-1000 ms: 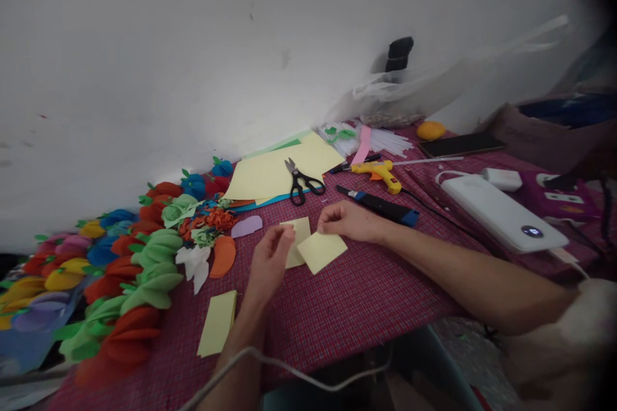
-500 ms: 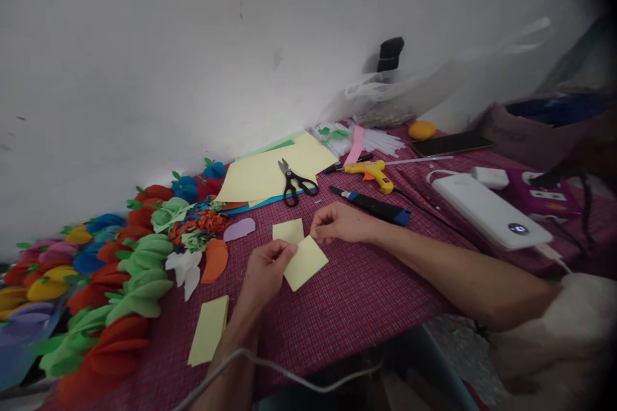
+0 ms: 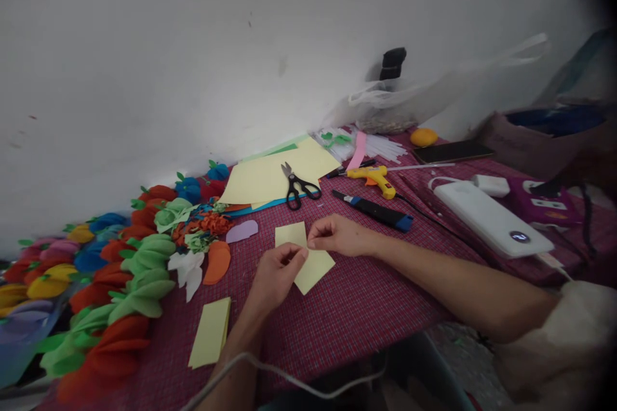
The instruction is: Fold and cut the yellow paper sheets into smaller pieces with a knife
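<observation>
My left hand (image 3: 277, 273) pinches a pale yellow square sheet (image 3: 314, 271), thumb and fingertips closed near its upper left corner. Close beside it, my right hand (image 3: 337, 234) has its fingertips pressed together at the sheet's top edge. Both fingertips nearly meet there and hide that corner. Just behind lies a second yellow piece (image 3: 290, 232), flat on the checked cloth and partly covered by my left hand. A small stack of yellow rectangles (image 3: 211, 332) rests left of my left forearm. Black-handled scissors (image 3: 295, 186) lie open on larger yellow sheets (image 3: 270, 173).
Colourful felt shapes (image 3: 149, 263) crowd the left side. Beyond my right hand are a utility knife (image 3: 376, 210) and a yellow glue gun (image 3: 373, 178). A white power bank (image 3: 494, 218) sits at right. A white cable (image 3: 289, 382) crosses the front over my left forearm.
My right hand has moved slightly down and left, bringing its fingertips against my left fingertips at the sheet's top corner. The view has shifted a little.
</observation>
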Tool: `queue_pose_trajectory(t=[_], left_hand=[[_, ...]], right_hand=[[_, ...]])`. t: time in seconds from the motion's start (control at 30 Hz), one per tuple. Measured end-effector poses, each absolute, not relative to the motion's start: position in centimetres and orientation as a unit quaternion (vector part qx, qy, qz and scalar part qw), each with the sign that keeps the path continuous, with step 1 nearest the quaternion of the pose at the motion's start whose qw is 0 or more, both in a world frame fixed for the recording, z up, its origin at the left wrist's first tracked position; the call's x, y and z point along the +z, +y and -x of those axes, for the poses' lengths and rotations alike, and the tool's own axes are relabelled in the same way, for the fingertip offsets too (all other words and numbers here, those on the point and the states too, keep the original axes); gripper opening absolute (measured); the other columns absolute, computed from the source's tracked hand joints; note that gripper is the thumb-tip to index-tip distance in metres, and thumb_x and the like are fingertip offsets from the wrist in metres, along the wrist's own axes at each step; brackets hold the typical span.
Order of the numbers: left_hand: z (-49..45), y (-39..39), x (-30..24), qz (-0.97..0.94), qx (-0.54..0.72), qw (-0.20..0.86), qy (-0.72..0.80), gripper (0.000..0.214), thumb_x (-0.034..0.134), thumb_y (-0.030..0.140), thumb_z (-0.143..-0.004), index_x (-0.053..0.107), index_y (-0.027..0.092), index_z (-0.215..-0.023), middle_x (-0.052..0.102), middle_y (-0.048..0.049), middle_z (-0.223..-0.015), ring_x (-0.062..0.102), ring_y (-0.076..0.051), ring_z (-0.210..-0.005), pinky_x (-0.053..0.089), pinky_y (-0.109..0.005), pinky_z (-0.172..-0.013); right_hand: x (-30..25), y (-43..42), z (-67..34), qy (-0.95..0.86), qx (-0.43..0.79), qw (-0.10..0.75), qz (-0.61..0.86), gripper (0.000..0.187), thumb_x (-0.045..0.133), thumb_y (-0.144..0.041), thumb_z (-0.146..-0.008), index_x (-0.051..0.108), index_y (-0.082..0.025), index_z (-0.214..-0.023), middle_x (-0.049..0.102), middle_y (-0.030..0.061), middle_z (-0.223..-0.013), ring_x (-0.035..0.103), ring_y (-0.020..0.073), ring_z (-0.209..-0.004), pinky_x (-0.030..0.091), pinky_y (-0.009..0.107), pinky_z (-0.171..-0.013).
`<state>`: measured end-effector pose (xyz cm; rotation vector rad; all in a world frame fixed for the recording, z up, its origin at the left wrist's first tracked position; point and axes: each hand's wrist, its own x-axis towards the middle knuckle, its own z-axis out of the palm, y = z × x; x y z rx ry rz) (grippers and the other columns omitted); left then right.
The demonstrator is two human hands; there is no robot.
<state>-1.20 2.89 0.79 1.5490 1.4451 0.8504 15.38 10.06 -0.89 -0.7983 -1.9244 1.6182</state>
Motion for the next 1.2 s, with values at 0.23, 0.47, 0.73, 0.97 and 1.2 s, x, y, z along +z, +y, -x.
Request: queue_pose_trajectory(t=[0.23, 0.47, 0.73, 0.97, 1.2], left_hand=[[1.1, 2.9, 1.1, -0.632, 0.312, 0.420, 0.572, 0.025, 0.054, 0.035, -0.074, 0.062, 0.015, -0.064, 0.054, 0.0013, -0.057, 0.044, -0.011, -0.054, 0.032, -0.020, -0.051], [1.3, 2.8, 0.9, -0.625, 0.299, 0.401, 0.599, 0.025, 0.053, 0.035, -0.075, 0.060, 0.015, -0.061, 0.050, 0.0027, -0.053, 0.042, -0.010, -0.051, 0.029, -0.020, -0.048], [2.2, 3.2, 0.3, -0.603, 0.365, 0.371, 0.605, 0.025, 0.054, 0.036, -0.075, 0.058, 0.015, -0.061, 0.053, 0.0028, -0.055, 0.046, -0.010, -0.053, 0.033, -0.020, -0.051], [1.0, 3.3, 0.7, -0.464, 0.450, 0.490, 0.586, 0.034, 0.066, 0.038, -0.064, 0.063, 0.013, -0.087, 0.064, -0.0012, -0.067, 0.056, -0.012, -0.057, 0.042, -0.023, -0.056], [0.9, 3.2, 0.6, -0.421, 0.478, 0.498, 0.588, 0.038, 0.072, 0.038, -0.058, 0.068, 0.009, -0.083, 0.066, -0.0038, -0.063, 0.054, -0.011, -0.052, 0.040, -0.022, -0.052]], right_hand=[[-0.9, 9.9, -15.5, -0.754, 0.551, 0.226, 0.279, 0.016, 0.056, -0.029, -0.071, 0.058, -0.013, -0.067, 0.043, -0.0057, -0.053, 0.035, 0.0060, -0.049, 0.027, 0.019, -0.046], [-0.4, 10.2, -15.8, -0.748, 0.560, 0.213, 0.286, 0.013, 0.056, -0.026, -0.070, 0.057, -0.013, -0.065, 0.046, -0.0053, -0.053, 0.037, 0.0061, -0.049, 0.029, 0.019, -0.047], [0.0, 11.2, -16.6, -0.697, 0.591, 0.249, 0.321, 0.017, 0.061, -0.031, -0.067, 0.059, -0.014, -0.066, 0.051, -0.0041, -0.055, 0.042, 0.0074, -0.051, 0.032, 0.022, -0.051], [-0.1, 11.0, -16.0, -0.619, 0.627, 0.319, 0.350, 0.021, 0.064, -0.034, -0.068, 0.058, -0.014, -0.066, 0.053, -0.0028, -0.056, 0.042, 0.0069, -0.049, 0.033, 0.021, -0.049], [-0.4, 10.4, -15.7, -0.593, 0.668, 0.300, 0.334, 0.032, 0.061, -0.046, -0.071, 0.059, -0.014, -0.073, 0.055, -0.0023, -0.057, 0.048, 0.0069, -0.050, 0.037, 0.020, -0.048]])
